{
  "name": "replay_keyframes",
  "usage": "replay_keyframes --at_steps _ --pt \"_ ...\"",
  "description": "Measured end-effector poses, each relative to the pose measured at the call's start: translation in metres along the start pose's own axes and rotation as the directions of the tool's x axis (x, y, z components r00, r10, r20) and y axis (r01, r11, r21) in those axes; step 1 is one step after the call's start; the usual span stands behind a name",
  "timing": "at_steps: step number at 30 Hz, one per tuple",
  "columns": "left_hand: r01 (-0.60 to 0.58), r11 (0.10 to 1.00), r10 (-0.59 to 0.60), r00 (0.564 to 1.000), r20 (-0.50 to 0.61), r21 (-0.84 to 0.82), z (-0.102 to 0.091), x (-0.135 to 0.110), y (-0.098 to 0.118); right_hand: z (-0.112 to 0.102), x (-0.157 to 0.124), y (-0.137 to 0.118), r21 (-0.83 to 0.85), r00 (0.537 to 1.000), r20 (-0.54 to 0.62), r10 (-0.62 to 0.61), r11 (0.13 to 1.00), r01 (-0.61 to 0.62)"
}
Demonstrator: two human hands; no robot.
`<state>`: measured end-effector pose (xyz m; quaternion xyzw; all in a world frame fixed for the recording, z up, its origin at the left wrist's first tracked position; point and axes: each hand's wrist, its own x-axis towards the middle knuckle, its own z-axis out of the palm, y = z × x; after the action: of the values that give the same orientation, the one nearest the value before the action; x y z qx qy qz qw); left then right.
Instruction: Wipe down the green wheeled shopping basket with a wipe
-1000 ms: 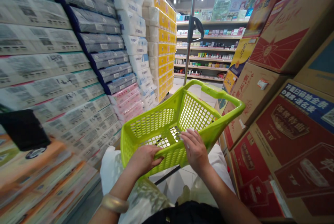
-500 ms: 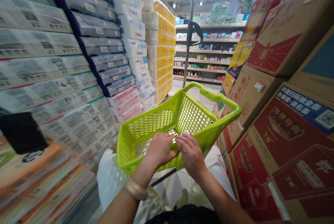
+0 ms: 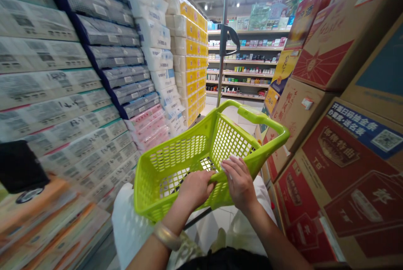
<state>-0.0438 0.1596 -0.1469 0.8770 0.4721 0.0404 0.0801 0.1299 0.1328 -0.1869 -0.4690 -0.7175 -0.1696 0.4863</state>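
In front of me stands a lime-green plastic shopping basket [image 3: 176,146] with perforated walls and a raised handle. My left hand [image 3: 195,189], a gold bangle [image 3: 167,236] on its wrist, is closed over the near rim. Just right of it, my right hand [image 3: 241,184] presses a white wipe [image 3: 232,160] against the same rim, fingers together over it. The fingers cover most of the wipe; whether it is cloth or paper I cannot tell. Inside the basket only the slotted floor shows.
Packaged tissue stacks [image 3: 189,60] rise on the left. Liquor cartons [image 3: 346,169] are piled close on the right. A metal pole [image 3: 224,18] with a dark hook stands behind the basket, and product shelves [image 3: 248,60] line the back. White floor tiles show below.
My left hand has come down onto the rim and closed on it. My right hand has shifted right along the rim with the wipe. The view has turned slightly right.
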Motion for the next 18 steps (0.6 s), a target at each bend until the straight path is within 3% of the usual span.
replay_keyframes --at_steps 3,6,12,18 --pt "0.013 1.0 -0.013 1.0 0.015 -0.02 -0.002 -0.007 0.001 -0.02 0.007 0.022 -0.106 0.992 -0.108 0.064 0.991 -0.076" --pt "0.024 0.999 -0.023 1.0 0.019 -0.04 -0.001 -0.011 0.002 -0.022 0.008 0.019 -0.157 0.977 -0.181 0.11 0.978 -0.139" --pt "-0.007 1.0 0.007 1.0 -0.016 -0.014 0.004 -0.013 -0.002 -0.003 -0.005 -0.016 -0.074 1.0 -0.029 -0.003 0.997 0.001" --pt "-0.016 1.0 0.016 1.0 0.001 -0.005 0.003 -0.012 -0.001 -0.033 0.006 0.02 -0.204 0.981 -0.155 0.114 0.968 -0.145"
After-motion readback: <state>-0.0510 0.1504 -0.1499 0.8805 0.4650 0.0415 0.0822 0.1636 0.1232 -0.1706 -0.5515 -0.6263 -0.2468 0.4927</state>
